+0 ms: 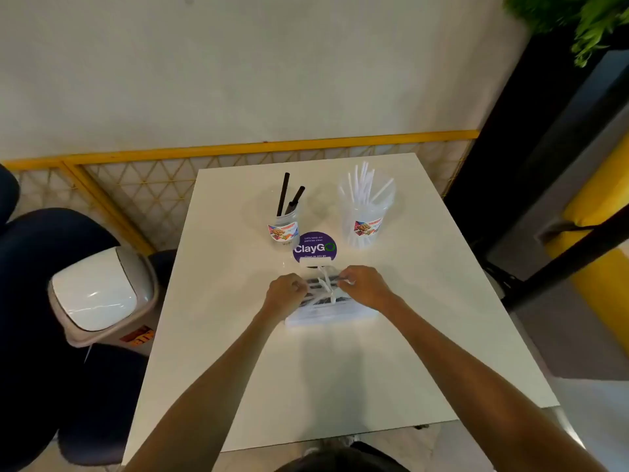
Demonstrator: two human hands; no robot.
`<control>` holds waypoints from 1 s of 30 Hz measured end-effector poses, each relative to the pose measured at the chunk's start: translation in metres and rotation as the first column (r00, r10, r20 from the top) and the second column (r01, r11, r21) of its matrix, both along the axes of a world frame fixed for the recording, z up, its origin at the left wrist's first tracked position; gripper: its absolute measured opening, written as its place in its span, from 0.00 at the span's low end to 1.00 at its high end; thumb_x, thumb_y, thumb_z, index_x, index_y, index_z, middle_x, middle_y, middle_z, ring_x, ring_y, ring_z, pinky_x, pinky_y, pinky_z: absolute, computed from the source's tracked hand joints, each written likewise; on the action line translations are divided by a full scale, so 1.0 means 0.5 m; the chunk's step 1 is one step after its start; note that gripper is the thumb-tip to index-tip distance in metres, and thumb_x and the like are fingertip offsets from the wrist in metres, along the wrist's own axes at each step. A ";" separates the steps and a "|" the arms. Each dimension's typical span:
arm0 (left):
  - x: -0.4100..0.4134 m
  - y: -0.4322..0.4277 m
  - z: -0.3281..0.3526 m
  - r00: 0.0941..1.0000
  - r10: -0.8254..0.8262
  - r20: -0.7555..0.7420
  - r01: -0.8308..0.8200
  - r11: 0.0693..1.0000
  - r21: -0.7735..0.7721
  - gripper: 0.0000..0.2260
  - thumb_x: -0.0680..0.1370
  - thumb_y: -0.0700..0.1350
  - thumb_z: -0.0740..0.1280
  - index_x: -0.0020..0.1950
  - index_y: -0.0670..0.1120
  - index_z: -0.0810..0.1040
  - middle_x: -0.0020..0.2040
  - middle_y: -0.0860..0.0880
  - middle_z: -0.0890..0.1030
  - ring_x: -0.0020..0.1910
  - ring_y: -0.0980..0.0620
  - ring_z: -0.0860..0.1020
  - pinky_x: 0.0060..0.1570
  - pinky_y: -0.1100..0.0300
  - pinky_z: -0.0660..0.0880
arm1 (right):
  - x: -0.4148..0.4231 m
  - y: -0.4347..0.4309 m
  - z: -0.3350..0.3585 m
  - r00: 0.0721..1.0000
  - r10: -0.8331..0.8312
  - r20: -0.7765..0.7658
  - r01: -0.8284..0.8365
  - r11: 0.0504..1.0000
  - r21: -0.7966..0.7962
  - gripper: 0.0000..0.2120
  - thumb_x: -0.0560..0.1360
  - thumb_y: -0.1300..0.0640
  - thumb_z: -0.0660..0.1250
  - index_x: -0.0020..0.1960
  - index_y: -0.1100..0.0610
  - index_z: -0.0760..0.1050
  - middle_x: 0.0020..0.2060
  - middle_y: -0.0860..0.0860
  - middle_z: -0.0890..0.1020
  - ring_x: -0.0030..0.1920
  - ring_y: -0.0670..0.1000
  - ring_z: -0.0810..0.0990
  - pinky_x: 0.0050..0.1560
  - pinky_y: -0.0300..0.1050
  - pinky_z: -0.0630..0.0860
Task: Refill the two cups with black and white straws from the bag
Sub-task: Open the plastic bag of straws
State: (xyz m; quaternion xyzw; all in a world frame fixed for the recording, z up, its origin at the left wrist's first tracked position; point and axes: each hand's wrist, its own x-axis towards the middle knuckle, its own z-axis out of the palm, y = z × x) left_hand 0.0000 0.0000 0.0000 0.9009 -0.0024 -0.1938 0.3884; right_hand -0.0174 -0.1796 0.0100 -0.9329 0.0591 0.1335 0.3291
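Both arms reach out over the white tabletop (pixel 238 352), and the two hands meet at the bag (pixel 328 310), which lies flat in the middle of the tabletop, nearer the person than the cups. The bag is clear plastic with dark and pale straws showing through it, and its top is gathered into a white knot (pixel 325 282) that stands up between the two hands.

The left hand (pixel 286 291) is curled nearly closed at the left side of the knot, fingertips pinched in on the plastic there. The right hand (pixel 366 284) is curled the same way on the right side, its fingers nipped around a white tail of the knot. The hands sit just either side of the knot, knuckles toward each other, with the body of the bag spreading out below them toward the person.

Beyond the hands, just past the bag, a round purple sticker (pixel 315 247) reading "ClayGo" sits on the tabletop. Behind it to the left stands a clear cup (pixel 284 229) with a few black straws (pixel 286 195) leaning in it. To the right, well apart from that one, stands a second clear cup (pixel 366 223) with a spread of white straws (pixel 364 185) sticking up out of it. Both cups carry a small coloured label on the side facing the person.

Left of the tabletop, down on the floor, is a bin (pixel 102 294) with a white swing lid, beside a dark blue seat (pixel 41 253).
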 end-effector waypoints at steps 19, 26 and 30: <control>0.041 -0.109 -0.094 0.982 0.183 -0.035 -0.182 0.982 0.042 0.15 0.76 0.44 0.66 0.31 0.46 0.66 0.28 0.52 0.68 0.28 0.56 0.65 0.28 0.68 0.62 | 0.046 0.000 -0.101 0.990 0.138 0.002 -0.138 0.990 -0.006 0.14 0.72 0.49 0.70 0.54 0.55 0.81 0.55 0.52 0.82 0.58 0.54 0.78 0.65 0.49 0.73; 0.061 -0.091 -0.098 0.994 0.098 -0.045 -0.096 0.994 0.052 0.08 0.74 0.41 0.69 0.36 0.41 0.78 0.33 0.46 0.78 0.31 0.56 0.69 0.29 0.77 0.65 | 0.060 0.007 -0.116 0.994 0.074 -0.082 -0.073 0.997 0.026 0.16 0.71 0.47 0.70 0.52 0.57 0.82 0.54 0.53 0.83 0.58 0.55 0.78 0.64 0.51 0.73; 0.070 -0.076 -0.087 1.000 -0.018 0.022 0.017 1.000 0.021 0.05 0.73 0.39 0.69 0.46 0.39 0.83 0.46 0.43 0.83 0.42 0.50 0.77 0.40 0.74 0.71 | 0.058 0.011 -0.126 0.995 0.052 -0.082 -0.053 0.999 -0.013 0.16 0.73 0.46 0.67 0.54 0.56 0.80 0.59 0.53 0.78 0.63 0.55 0.72 0.67 0.49 0.68</control>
